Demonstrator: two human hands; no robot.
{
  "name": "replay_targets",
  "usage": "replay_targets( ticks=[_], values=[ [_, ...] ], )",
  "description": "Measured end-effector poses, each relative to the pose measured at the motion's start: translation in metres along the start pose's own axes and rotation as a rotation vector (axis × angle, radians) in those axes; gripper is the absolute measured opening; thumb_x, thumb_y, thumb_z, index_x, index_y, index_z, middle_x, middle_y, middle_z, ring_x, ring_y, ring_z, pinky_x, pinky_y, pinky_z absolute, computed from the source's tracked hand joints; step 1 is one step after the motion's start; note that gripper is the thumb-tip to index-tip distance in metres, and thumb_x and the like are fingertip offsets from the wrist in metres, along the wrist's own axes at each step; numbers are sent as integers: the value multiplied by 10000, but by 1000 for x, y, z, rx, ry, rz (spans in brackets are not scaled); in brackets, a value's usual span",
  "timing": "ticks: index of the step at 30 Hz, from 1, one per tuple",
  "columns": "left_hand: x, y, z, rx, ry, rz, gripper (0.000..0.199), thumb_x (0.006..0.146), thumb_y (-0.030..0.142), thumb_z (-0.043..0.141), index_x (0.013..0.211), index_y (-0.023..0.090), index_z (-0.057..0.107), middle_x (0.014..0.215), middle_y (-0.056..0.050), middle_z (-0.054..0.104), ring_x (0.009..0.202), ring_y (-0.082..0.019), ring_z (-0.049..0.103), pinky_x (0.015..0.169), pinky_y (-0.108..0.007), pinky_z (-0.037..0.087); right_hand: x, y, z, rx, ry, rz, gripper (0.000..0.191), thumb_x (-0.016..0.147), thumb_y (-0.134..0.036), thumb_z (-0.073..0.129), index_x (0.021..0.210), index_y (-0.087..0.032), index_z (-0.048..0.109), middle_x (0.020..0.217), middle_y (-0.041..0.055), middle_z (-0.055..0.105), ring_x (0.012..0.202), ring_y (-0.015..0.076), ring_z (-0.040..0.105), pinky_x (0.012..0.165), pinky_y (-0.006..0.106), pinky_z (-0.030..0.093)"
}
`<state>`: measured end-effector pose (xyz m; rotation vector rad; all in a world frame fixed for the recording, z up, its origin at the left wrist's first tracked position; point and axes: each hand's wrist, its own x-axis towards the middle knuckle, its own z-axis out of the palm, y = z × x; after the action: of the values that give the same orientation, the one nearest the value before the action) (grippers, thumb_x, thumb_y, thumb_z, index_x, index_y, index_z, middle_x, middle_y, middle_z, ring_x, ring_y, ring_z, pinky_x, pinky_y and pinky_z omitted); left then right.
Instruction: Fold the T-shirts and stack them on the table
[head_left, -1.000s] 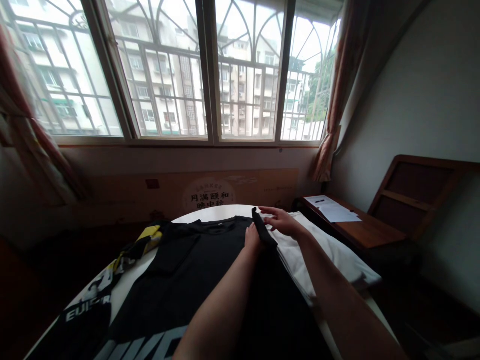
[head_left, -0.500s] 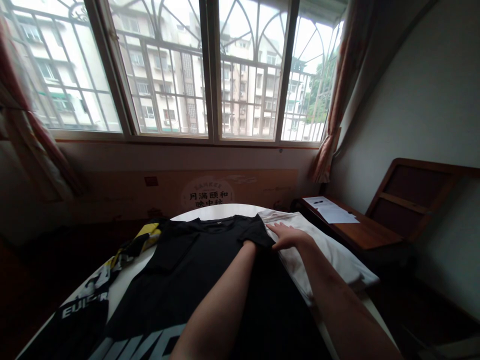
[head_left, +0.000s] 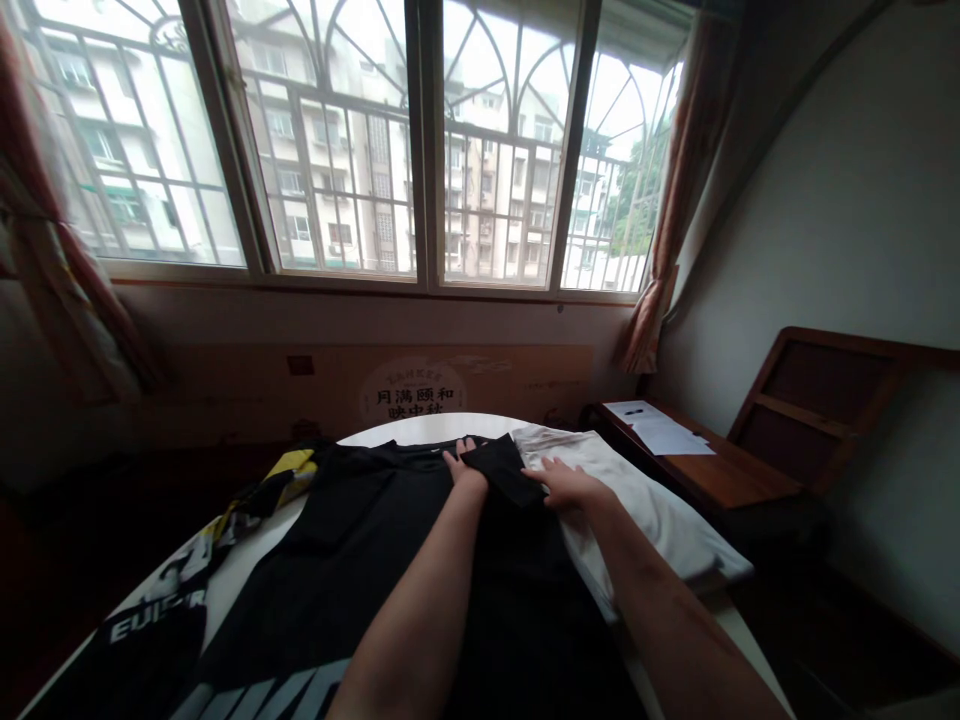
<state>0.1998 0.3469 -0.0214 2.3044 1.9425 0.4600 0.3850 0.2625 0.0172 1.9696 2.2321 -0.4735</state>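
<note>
A black T-shirt with large grey lettering is spread on a round white table, its collar at the far edge. My left hand lies open beside the collar, fingers apart, with the folded-over black sleeve partly against it. At the outer edge of that sleeve is my right hand, its thumb side touching the black cloth and its fingers stretched out over a folded white garment. Whether any cloth is pinched there is not clear, but the fingers look spread.
A black, white and yellow printed garment hangs over the left side of the white table. To the right stands a brown wooden chair with papers on its seat. A barred window and curtains line the far wall.
My left hand has come out from under the sleeve and moved left and up to the collar. The sleeve now lies folded inward. My right hand has shifted slightly down and left.
</note>
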Motion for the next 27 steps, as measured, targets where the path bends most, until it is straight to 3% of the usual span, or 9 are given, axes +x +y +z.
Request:
replay_targets(
  ticks=[3,5,8,11,14,18,22,27],
  values=[
    [3,-28,-25,-9,55,-178,357,929,293,494,1229,231,676,1418,-192,540,1372,-433,405,1068,-680,331,1,-1,0,3,-10,-1,844,800,-257,636,1550,-431,291,1671,109,117,1530,393,76,1143,691,137],
    [5,-36,-39,-24,116,-213,405,916,223,447,1260,214,659,1389,-180,564,1328,-387,468,1065,-581,390,2,-1,0,5,-14,-1,829,799,-286,644,1543,-434,310,1671,103,116,1529,400,73,1141,695,128],
    [8,-27,-49,-55,187,-123,505,904,118,377,1351,192,598,1437,-118,547,1307,-263,508,1085,-369,409,4,0,0,7,-17,4,791,807,-319,641,1531,-431,343,1670,99,125,1527,405,73,1137,704,120],
    [4,-5,-39,-81,167,16,485,907,104,378,1299,208,645,1383,-59,612,1249,-197,557,1062,-270,411,5,0,0,20,-16,-1,787,802,-322,643,1528,-424,357,1667,99,140,1525,414,79,1131,713,122],
    [-4,13,-19,-85,104,90,386,918,165,441,1190,216,711,1280,-66,682,1186,-218,604,1027,-290,437,3,0,-1,36,-6,-15,794,779,-309,653,1517,-420,382,1662,93,170,1519,421,103,1130,716,132],
    [-8,18,-3,-83,64,43,454,939,269,481,1366,153,582,1325,-144,646,1234,-278,582,1039,-363,434,1,-1,-3,68,35,-26,771,756,-286,660,1489,-396,448,1638,103,244,1503,436,163,1121,725,167],
    [11,18,-6,-95,4,-66,436,965,361,474,1324,147,600,1307,-184,643,1234,-327,579,998,-443,463,0,-3,-7,95,68,-40,797,722,-259,675,1482,-378,466,1608,119,307,1484,434,226,1109,714,226],
    [46,22,-10,-116,-125,-98,363,955,459,585,1161,169,657,1223,-101,662,1142,-247,618,996,-483,490,-1,-4,-8,139,132,-87,780,704,-250,691,1457,-346,512,1577,124,361,1454,408,311,1131,606,301]
  ],
)
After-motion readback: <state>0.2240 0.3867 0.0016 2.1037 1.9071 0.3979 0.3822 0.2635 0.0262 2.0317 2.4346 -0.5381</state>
